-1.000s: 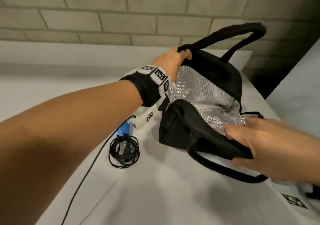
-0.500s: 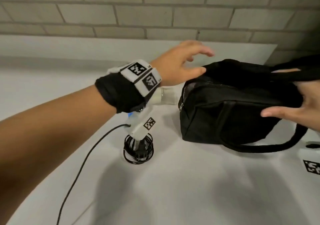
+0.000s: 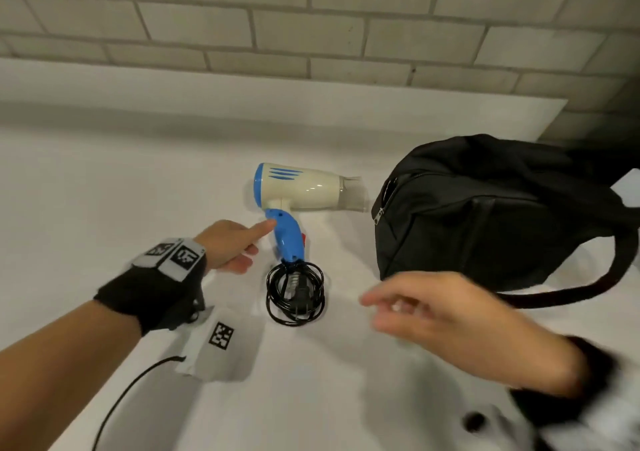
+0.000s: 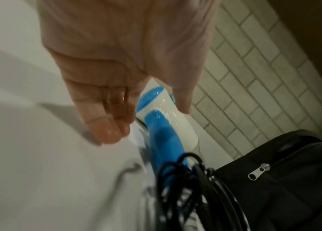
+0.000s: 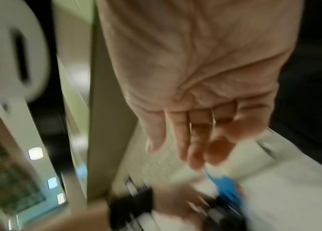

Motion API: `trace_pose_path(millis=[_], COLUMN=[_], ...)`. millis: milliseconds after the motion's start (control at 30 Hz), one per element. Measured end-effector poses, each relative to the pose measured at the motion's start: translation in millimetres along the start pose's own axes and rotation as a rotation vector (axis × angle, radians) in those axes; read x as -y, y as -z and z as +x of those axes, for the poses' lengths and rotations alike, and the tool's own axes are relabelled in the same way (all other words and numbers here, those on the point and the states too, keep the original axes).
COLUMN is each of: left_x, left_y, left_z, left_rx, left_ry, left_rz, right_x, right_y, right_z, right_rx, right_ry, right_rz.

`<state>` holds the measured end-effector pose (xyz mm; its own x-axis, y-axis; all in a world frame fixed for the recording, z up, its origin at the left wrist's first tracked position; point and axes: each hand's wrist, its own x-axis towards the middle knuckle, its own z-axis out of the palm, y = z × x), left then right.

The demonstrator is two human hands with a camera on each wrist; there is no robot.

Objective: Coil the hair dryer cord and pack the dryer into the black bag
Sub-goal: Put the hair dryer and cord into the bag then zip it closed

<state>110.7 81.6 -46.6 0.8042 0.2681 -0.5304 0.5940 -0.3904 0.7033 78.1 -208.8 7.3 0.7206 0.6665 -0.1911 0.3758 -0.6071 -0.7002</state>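
A cream and blue hair dryer (image 3: 304, 192) lies on the white table, nozzle toward the black bag (image 3: 485, 215). Its black cord (image 3: 295, 293) is coiled at the foot of the blue handle (image 3: 286, 239). My left hand (image 3: 232, 246) hovers just left of the handle, thumb tip at it, fingers loosely curled and holding nothing; the left wrist view shows the hand (image 4: 128, 109) apart from the dryer (image 4: 166, 121). My right hand (image 3: 433, 308) is blurred in the air in front of the bag, fingers relaxed, empty. The bag lies slumped, zipper pull (image 4: 259, 171) at its near end.
A brick wall (image 3: 311, 24) backs the table. The table's far right edge (image 3: 554, 118) ends beside the bag. A bag strap (image 3: 588, 287) loops out onto the table at the right. A thin black cable (image 3: 128, 391) trails from my left wrist device.
Both hands have let go of the bag, which has slumped. My left hand dropped down beside the dryer handle; my right hand swung left toward the coil. The view shifted left.
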Motion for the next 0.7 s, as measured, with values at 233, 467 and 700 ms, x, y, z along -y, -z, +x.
trace_pose_path(millis=[233, 467, 700], left_x=[-24.9, -20.6, -12.4], left_y=[-27.3, -23.3, -27.4], left_z=[21.3, 29.7, 21.7], left_rx=[-0.031, 0.088, 0.118], left_ry=[-0.037, -0.034, -0.072], left_rz=[-0.026, -0.271, -0.466], right_x=[4.2, 9.8, 14.7], right_y=[-68.0, -63.7, -68.5], right_z=[100.3, 109.7, 129.8], right_rx=[-0.017, -0.015, -0.03], right_ry=[-0.294, -0.122, -0.001], right_rz=[-0.062, -0.041, -0.016])
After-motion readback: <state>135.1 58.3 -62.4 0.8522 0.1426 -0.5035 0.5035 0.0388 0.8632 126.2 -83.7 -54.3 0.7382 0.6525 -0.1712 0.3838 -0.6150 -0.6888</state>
